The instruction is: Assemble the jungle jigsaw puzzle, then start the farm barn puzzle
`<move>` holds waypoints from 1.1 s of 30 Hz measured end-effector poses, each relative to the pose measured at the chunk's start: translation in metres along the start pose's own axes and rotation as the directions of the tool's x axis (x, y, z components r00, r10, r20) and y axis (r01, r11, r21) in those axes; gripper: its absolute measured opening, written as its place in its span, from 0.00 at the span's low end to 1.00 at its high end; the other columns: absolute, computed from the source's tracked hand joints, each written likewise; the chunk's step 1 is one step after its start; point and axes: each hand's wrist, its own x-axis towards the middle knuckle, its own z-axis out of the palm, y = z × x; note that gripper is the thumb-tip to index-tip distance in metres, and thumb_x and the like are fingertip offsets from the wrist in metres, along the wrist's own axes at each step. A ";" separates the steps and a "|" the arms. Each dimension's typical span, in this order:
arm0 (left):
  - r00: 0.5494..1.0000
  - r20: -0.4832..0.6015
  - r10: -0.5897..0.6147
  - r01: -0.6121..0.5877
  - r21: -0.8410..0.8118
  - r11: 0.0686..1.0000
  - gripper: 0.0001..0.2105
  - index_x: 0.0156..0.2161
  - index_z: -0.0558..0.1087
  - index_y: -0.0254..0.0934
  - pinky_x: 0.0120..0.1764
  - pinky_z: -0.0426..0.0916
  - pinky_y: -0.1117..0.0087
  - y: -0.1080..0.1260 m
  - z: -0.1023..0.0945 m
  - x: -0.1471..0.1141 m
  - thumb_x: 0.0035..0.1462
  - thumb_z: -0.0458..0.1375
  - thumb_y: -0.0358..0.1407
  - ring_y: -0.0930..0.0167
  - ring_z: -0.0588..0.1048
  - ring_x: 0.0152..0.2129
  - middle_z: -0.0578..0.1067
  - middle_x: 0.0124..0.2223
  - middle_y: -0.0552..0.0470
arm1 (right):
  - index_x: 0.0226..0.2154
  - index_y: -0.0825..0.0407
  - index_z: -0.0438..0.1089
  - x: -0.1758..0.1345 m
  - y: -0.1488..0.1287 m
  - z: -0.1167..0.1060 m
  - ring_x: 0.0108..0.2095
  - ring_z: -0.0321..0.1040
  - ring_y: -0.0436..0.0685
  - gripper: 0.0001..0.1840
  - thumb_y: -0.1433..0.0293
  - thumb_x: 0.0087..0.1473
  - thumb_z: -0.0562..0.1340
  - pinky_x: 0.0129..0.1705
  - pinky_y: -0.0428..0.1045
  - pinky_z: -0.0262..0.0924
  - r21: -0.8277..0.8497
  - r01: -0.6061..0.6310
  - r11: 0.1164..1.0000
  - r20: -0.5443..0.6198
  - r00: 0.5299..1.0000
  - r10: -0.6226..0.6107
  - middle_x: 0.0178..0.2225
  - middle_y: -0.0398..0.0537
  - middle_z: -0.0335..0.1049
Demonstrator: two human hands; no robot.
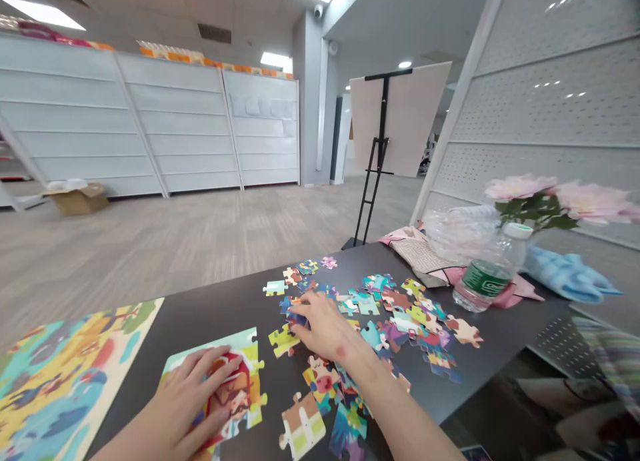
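Note:
My left hand lies flat with its fingers spread on a partly joined jigsaw puzzle, which shows a red barn-like shape and light green edges. To the right, my right hand reaches over a spread of loose puzzle pieces. Its fingers are apart and their tips touch or hover just above dark blue pieces; exact contact is hard to see. Beside those fingertips is a yellow-green piece. Below my right wrist lie a cow-face piece and a brown piece with a white fence.
A colourful picture board lies at the left of the dark table. At the right stand a green-labelled water bottle, pink flowers, a blue cloth and clear plastic wrap. Behind the table is a black easel.

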 end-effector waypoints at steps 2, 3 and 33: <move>1.000 0.013 -0.028 0.029 -0.026 0.999 0.25 0.66 0.60 0.58 0.61 0.65 0.52 0.007 -0.007 0.001 0.66 0.53 0.52 0.57 0.63 0.62 0.63 0.67 0.53 | 0.47 0.44 0.77 0.001 0.001 0.002 0.55 0.63 0.63 0.14 0.65 0.60 0.61 0.57 0.57 0.54 -0.008 0.016 1.000 0.016 1.000 -0.015 0.54 0.49 0.70; 0.999 0.013 -0.039 0.039 -0.039 0.998 0.25 0.66 0.61 0.57 0.61 0.65 0.52 0.009 -0.009 0.001 0.66 0.53 0.52 0.56 0.63 0.62 0.63 0.67 0.53 | 0.46 0.43 0.77 0.001 0.002 0.002 0.56 0.62 0.63 0.14 0.65 0.59 0.62 0.57 0.58 0.54 -0.013 0.016 1.000 0.023 1.000 -0.015 0.55 0.47 0.70; 0.998 -0.062 -0.012 0.002 -0.151 0.989 0.23 0.61 0.66 0.49 0.59 0.63 0.48 0.022 -0.034 -0.004 0.62 0.58 0.46 0.55 0.64 0.58 0.66 0.62 0.47 | 0.47 0.53 0.74 0.124 0.020 0.022 0.50 0.71 0.61 0.18 0.70 0.53 0.68 0.55 0.58 0.62 -0.078 0.139 0.987 0.191 0.974 -0.122 0.47 0.51 0.76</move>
